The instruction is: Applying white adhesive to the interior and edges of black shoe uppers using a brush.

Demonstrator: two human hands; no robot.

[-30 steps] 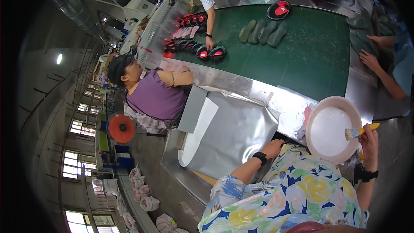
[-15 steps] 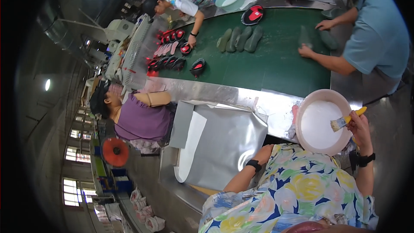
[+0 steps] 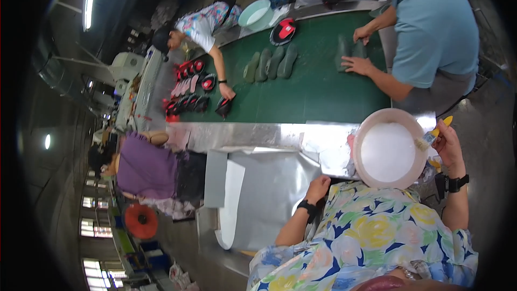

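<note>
Grasping a yellow-handled paintbrush in the closed fingers of the right hand, at the right side of a pale pink basin. Pointing the bristles leftward at the basin's right rim; cannot tell whether touching it. Showing plain white inside the basin. Curling the left hand loosely to the left of the basin, beside the floral shirt and near a corner of a metal-lined tray; cannot tell whether gripping anything with those fingers. Wearing a black band on each wrist. Lying in the tray, farther left of the basin: a grey board and a long white strip. Stretching beyond the basin: a green-topped bench. Lined up on it, beyond and left of the basin: four sole-shaped dark green pieces, with black-and-red shoe parts farther left. Touched by a blue-shirted co-worker, beyond the basin: two more green pieces. Touched by another co-worker's hand, well left of the basin: a black shoe part.
</note>
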